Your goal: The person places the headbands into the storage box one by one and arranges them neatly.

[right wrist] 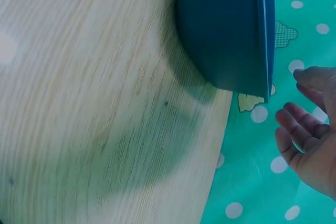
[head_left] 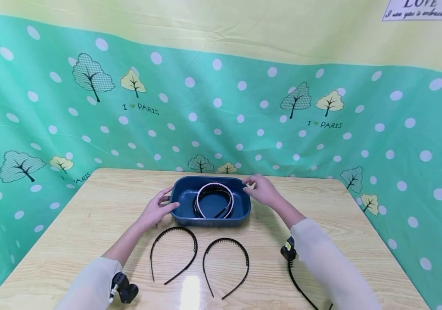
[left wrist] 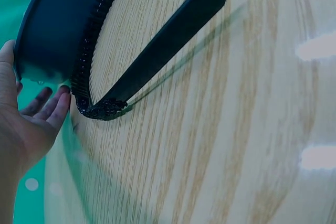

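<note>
A dark blue rectangular bin [head_left: 209, 222] stands near the table's back edge. Inside it lie a whitish headband [head_left: 230, 193] and black headbands [head_left: 196, 206], overlapping so their number is unclear. At the bin's left end my left hand [head_left: 159, 209] has its thumb over the rim and its loosely extended fingers along the outside. My right hand [head_left: 261, 189] is by the right end, fingers slightly bent; the right wrist view shows it apart from the bin [right wrist: 226, 35], holding nothing. Two black toothed headbands, one left [head_left: 194, 241] and one right [head_left: 247, 258], lie in front of the bin.
Another black headband [head_left: 300, 289] lies partly hidden under my right sleeve. Black wrist cameras [head_left: 126, 290] sit on both sleeves. A green dotted cloth [head_left: 221, 129] hangs behind the wood-grain table [head_left: 101, 206].
</note>
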Action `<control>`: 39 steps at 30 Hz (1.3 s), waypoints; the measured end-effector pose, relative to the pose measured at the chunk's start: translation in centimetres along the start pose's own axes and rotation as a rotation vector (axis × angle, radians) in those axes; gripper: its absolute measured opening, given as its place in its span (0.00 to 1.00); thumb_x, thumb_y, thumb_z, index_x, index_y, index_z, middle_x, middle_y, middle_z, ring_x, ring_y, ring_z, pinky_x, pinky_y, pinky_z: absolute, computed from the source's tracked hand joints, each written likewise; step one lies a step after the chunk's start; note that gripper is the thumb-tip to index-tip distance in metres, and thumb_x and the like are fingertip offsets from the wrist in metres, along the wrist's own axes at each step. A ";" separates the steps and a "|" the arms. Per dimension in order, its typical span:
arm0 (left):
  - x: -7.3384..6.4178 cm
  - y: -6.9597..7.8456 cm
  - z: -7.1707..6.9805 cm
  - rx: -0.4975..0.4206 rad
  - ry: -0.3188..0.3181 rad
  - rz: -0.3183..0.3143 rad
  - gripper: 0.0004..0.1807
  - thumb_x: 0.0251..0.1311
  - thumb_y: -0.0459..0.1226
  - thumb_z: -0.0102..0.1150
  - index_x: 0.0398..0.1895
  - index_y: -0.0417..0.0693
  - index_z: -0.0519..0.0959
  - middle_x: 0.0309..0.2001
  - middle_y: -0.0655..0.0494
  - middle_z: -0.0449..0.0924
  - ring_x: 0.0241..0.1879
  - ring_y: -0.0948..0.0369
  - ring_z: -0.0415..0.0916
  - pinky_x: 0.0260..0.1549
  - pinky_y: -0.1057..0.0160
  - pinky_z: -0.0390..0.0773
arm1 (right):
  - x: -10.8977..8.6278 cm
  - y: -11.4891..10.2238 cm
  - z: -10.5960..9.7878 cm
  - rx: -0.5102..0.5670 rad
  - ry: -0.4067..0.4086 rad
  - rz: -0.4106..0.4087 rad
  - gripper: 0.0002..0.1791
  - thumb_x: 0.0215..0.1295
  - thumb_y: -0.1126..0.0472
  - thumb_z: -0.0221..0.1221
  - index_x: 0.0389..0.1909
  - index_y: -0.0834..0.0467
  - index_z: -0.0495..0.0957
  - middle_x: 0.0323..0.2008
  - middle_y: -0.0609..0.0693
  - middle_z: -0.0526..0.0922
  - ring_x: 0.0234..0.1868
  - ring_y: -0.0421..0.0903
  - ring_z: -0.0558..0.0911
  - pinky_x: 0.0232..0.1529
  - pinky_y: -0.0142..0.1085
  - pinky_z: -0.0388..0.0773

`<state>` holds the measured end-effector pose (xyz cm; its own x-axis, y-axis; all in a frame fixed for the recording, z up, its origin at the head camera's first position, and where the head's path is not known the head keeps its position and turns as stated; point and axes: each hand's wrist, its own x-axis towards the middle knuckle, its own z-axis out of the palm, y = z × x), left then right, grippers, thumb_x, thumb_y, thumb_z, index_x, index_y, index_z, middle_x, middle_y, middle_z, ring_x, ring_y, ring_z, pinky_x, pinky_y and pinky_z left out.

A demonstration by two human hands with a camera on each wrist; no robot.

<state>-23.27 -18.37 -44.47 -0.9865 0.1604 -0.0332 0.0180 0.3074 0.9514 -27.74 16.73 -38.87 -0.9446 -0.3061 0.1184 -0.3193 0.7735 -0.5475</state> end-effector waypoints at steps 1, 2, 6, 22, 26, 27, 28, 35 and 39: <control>-0.2 0.4 0.0 0.002 -0.001 -0.002 0.38 0.61 0.39 0.59 0.71 0.44 0.54 0.63 0.29 0.63 0.62 0.38 0.63 0.55 0.48 0.73 | -0.1 0.1 -0.1 0.000 -0.002 -0.006 0.14 0.62 0.59 0.59 0.47 0.61 0.80 0.43 0.58 0.79 0.36 0.49 0.78 0.36 0.39 0.77; -0.5 0.8 0.1 0.004 -0.002 -0.006 0.37 0.61 0.38 0.58 0.71 0.43 0.54 0.63 0.29 0.63 0.62 0.38 0.63 0.55 0.48 0.73 | -0.2 0.3 -0.2 -0.001 -0.004 -0.012 0.14 0.62 0.60 0.59 0.47 0.61 0.80 0.43 0.58 0.79 0.35 0.49 0.78 0.36 0.39 0.77; -0.8 1.2 0.2 0.005 -0.007 -0.005 0.37 0.61 0.38 0.58 0.71 0.42 0.54 0.63 0.29 0.63 0.62 0.38 0.64 0.55 0.49 0.74 | -0.5 0.9 -0.6 -0.010 -0.019 -0.021 0.14 0.62 0.60 0.59 0.47 0.61 0.80 0.44 0.58 0.80 0.36 0.49 0.78 0.36 0.40 0.77; 1.2 -2.2 0.0 0.016 0.017 0.024 0.39 0.59 0.45 0.60 0.71 0.50 0.56 0.63 0.33 0.65 0.61 0.41 0.66 0.52 0.52 0.77 | -2.8 2.4 -2.6 -0.040 -0.099 -0.047 0.13 0.60 0.62 0.60 0.44 0.63 0.80 0.37 0.59 0.78 0.29 0.44 0.75 0.31 0.35 0.74; 1.0 -2.1 0.1 0.031 0.015 0.020 0.39 0.59 0.45 0.60 0.71 0.50 0.56 0.63 0.33 0.65 0.62 0.41 0.66 0.53 0.52 0.76 | -3.7 2.9 -3.0 -0.041 -0.127 -0.032 0.12 0.60 0.62 0.60 0.43 0.63 0.80 0.36 0.58 0.77 0.29 0.44 0.75 0.32 0.35 0.74; 1.0 -2.1 0.1 0.031 0.009 0.024 0.39 0.59 0.45 0.60 0.71 0.49 0.55 0.63 0.32 0.65 0.62 0.41 0.66 0.53 0.51 0.76 | -3.9 3.0 -3.0 -0.042 -0.130 -0.027 0.12 0.60 0.62 0.60 0.44 0.63 0.80 0.36 0.58 0.77 0.29 0.44 0.75 0.32 0.35 0.74; 1.0 -2.1 0.1 0.029 0.008 0.027 0.39 0.60 0.45 0.60 0.72 0.49 0.55 0.63 0.32 0.64 0.62 0.41 0.65 0.53 0.51 0.76 | -4.1 3.2 -3.1 -0.045 -0.134 -0.025 0.12 0.60 0.62 0.60 0.44 0.63 0.80 0.36 0.58 0.78 0.29 0.44 0.75 0.31 0.35 0.74; 0.9 -2.1 0.1 0.020 0.009 0.025 0.38 0.60 0.44 0.60 0.71 0.49 0.55 0.63 0.32 0.64 0.62 0.41 0.65 0.53 0.51 0.76 | -5.3 4.0 -3.3 -0.057 -0.184 0.009 0.13 0.61 0.61 0.60 0.45 0.62 0.80 0.35 0.53 0.77 0.29 0.42 0.74 0.30 0.33 0.73; 0.9 -2.1 0.0 0.018 0.010 0.027 0.38 0.60 0.44 0.60 0.71 0.49 0.56 0.63 0.33 0.65 0.63 0.41 0.65 0.54 0.50 0.76 | -5.9 4.1 -3.5 -0.055 -0.192 -0.014 0.12 0.61 0.62 0.60 0.44 0.63 0.80 0.34 0.53 0.78 0.30 0.42 0.75 0.31 0.34 0.74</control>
<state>-24.16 -18.83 -46.49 -0.9872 0.1592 -0.0046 0.0472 0.3200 0.9463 -23.73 23.68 -38.90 -0.9100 -0.4129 -0.0372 -0.3408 0.7962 -0.5000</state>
